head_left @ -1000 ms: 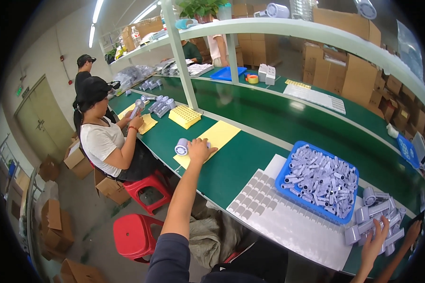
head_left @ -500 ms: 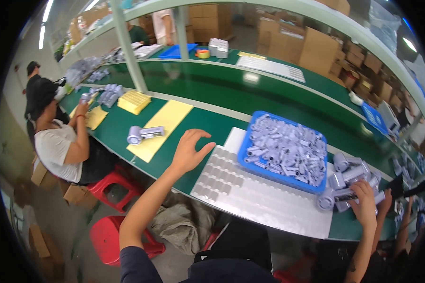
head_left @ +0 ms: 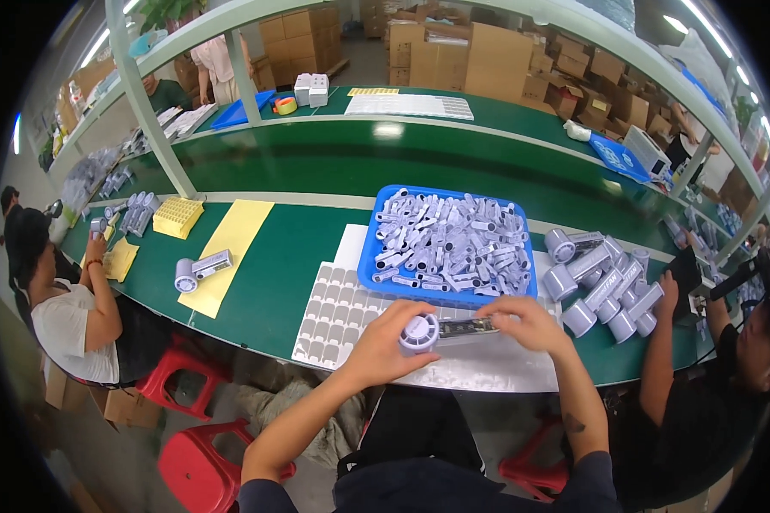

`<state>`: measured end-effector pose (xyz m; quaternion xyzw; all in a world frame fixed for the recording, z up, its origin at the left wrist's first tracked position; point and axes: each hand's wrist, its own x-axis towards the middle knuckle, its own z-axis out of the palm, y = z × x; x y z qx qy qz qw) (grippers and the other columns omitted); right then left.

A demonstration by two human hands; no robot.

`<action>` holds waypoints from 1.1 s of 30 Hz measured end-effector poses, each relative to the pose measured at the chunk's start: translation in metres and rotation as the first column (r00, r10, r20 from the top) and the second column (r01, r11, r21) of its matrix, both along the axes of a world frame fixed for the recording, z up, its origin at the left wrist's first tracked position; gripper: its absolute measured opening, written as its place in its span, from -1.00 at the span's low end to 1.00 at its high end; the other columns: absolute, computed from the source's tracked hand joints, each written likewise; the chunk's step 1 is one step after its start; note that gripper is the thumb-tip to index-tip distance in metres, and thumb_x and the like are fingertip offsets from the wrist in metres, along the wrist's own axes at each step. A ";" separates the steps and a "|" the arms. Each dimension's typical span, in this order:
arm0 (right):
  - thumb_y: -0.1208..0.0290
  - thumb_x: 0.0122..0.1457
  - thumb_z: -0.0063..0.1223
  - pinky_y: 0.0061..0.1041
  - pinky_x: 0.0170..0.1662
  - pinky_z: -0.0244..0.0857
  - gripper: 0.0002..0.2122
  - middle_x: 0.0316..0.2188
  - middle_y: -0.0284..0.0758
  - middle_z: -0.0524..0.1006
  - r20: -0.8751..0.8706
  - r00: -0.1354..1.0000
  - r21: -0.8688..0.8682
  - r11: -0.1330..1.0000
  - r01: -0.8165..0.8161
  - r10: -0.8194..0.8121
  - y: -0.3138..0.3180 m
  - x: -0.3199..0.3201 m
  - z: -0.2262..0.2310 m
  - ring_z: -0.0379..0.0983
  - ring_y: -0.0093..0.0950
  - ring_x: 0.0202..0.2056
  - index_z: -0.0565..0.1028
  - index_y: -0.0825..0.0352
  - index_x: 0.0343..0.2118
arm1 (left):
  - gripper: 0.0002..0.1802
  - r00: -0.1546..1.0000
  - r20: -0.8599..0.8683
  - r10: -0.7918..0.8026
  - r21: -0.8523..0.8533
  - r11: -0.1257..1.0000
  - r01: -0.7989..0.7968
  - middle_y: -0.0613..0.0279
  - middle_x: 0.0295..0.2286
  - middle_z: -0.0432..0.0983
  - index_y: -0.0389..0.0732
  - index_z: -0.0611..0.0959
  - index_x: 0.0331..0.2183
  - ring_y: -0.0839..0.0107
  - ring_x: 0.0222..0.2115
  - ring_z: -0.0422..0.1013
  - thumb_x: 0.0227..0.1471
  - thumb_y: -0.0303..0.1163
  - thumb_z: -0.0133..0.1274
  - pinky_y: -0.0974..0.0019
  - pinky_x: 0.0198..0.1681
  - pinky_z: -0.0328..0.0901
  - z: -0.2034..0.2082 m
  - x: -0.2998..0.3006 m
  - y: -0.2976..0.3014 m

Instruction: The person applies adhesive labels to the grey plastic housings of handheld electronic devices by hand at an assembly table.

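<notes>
In front of me I hold a lavender handheld fan [head_left: 419, 332] over a white sheet of grey stickers [head_left: 327, 321]. My left hand [head_left: 376, 346] is closed round its round head. My right hand [head_left: 530, 323] is closed at the far end of the handle, where a dark strip with electronic parts lies exposed. Just beyond my hands stands a blue basket [head_left: 369, 248] heaped with small lavender handle pieces [head_left: 453, 239]. Several more lavender fans [head_left: 607, 286] are piled to the right of the basket. A single fan [head_left: 201, 268] rests on a yellow sheet [head_left: 244, 224] at the left.
A yellow moulded tray [head_left: 178, 217] sits on the green table at the left. One person [head_left: 68, 316] works at the left, another [head_left: 701, 385] close at my right, arms on the table. Red stools [head_left: 201, 470] stand below. A metal post [head_left: 150, 120] rises from the table.
My right hand has come from the fan pile to the middle, bringing a fan. My left hand, open before, has moved right and closed on the fan's head. The view has turned rightward.
</notes>
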<state>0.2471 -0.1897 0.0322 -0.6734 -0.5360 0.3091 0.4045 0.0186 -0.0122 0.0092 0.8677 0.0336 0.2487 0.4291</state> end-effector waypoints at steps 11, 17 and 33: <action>0.25 -0.03 0.24 -0.25 -0.24 0.42 -0.78 -0.41 -0.18 0.59 0.590 0.793 0.021 0.985 0.174 -0.153 0.106 0.012 -0.033 0.54 -0.18 -0.31 0.62 0.31 -0.43 | -0.29 0.995 -0.063 0.083 -0.008 0.996 -0.084 0.07 -0.07 0.39 -0.15 0.49 -0.01 0.05 -0.02 0.36 -0.29 -0.46 0.37 0.16 0.05 0.27 -0.034 -0.005 0.004; 0.33 -0.07 0.26 -0.27 -0.26 0.39 -0.84 -0.40 -0.20 0.52 0.550 0.798 0.137 0.969 0.205 -0.247 0.091 0.012 -0.032 0.51 -0.21 -0.33 0.62 0.28 -0.45 | -0.19 0.994 -0.029 0.110 0.112 0.988 -0.106 0.04 -0.01 0.36 -0.13 0.48 0.05 0.02 0.07 0.26 -0.32 -0.31 0.41 0.08 0.14 0.16 -0.035 -0.002 0.005; 0.45 -0.10 0.28 -0.41 -0.34 0.38 -0.90 -0.42 -0.22 0.54 0.415 0.880 0.075 0.973 0.219 -0.230 0.086 0.020 -0.030 0.50 -0.35 -0.40 0.61 0.35 -0.51 | -0.23 0.995 -0.030 0.095 0.103 0.990 -0.092 0.05 0.01 0.34 -0.11 0.49 0.03 0.03 0.07 0.24 -0.28 -0.26 0.41 0.09 0.15 0.13 -0.022 0.002 0.000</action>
